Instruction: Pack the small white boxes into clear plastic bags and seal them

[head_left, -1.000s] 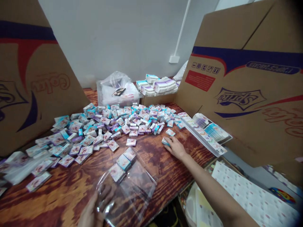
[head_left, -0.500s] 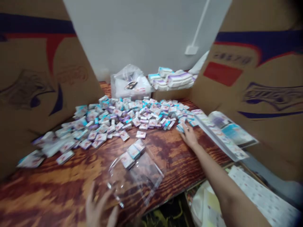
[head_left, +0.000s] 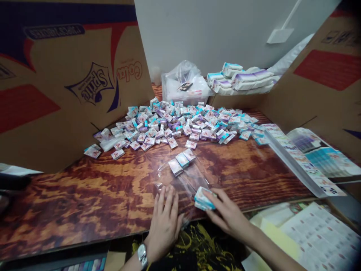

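Nearest, black cloth with a yellow pattern [head_left: 194, 248] just below the edge of a glossy, red-brown wood-grained table [head_left: 84, 203]; off to the right, white paper sheets with rows of small dark marks [head_left: 327, 233]. Hands near each other yet apart: left hand [head_left: 163, 226], silver watch [head_left: 142, 255] at the wrist, laid palm down with fingers outstretched at the near left part of a clear, thin plastic film [head_left: 194, 182]; right hand [head_left: 229, 214] clamped on small white-and-blue cardboard boxes [head_left: 204, 198], seemingly two stacked, by the film's near right part. Cannot tell whether touching the film or just above. At the far end of the film, a row of three small boxes [head_left: 182, 160]. Beyond, one loose box [head_left: 191, 144], then a wide, jumbled heap of white, blue and purple boxes [head_left: 187, 130], between two large brown printed cartons [head_left: 93, 49]. Behind the heap, a clear plastic bin of transparent bags [head_left: 197, 98] beside white, blue and purple soft packs [head_left: 248, 80]. Farthest, a plain grey wall [head_left: 203, 34].
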`<state>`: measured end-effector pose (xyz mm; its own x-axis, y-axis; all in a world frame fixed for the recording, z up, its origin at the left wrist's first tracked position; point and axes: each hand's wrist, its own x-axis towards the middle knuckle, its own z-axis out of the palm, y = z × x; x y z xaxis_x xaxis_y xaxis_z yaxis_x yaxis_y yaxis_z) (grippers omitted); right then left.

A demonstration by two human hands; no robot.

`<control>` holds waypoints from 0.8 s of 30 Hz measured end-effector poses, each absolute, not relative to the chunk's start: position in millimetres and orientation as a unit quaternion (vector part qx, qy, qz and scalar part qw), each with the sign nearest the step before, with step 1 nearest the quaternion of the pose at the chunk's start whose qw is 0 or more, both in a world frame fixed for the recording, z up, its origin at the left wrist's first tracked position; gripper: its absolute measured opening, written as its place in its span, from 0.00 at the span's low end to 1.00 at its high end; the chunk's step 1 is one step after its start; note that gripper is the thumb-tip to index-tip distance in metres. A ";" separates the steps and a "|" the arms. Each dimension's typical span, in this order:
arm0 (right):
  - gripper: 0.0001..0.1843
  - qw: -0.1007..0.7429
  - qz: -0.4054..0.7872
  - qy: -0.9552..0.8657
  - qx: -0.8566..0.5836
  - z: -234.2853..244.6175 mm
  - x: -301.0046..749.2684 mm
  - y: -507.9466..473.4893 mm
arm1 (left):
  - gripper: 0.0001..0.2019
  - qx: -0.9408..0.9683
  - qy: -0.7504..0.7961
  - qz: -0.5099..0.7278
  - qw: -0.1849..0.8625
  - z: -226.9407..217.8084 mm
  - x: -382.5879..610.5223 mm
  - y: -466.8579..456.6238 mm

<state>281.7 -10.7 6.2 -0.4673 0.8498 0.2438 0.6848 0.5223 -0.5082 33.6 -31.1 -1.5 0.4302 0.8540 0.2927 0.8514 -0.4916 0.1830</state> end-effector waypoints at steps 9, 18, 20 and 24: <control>0.28 0.294 0.149 -0.832 -0.446 -29.7 202.2 28.7 | 0.33 0.846 0.493 0.202 0.008 -8.2 38.4 -29.7; 0.24 0.348 0.122 -0.835 -0.408 -53.5 180.7 44.1 | 0.32 0.858 0.480 0.182 0.011 -9.9 37.7 -29.3; 0.24 0.355 0.135 -0.842 -0.384 -54.1 181.7 47.6 | 0.32 0.858 0.480 0.181 0.021 -11.4 36.1 -29.7; 0.24 0.344 0.140 -0.853 -0.366 -50.9 189.8 49.8 | 0.30 0.861 0.471 0.187 0.053 -8.8 30.6 -34.3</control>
<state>189.8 49.8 -50.9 -0.4951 0.7212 0.4845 0.5283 0.6926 -0.4911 30.6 -34.3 -8.8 0.4867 0.8301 0.2722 0.7902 -0.5512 0.2679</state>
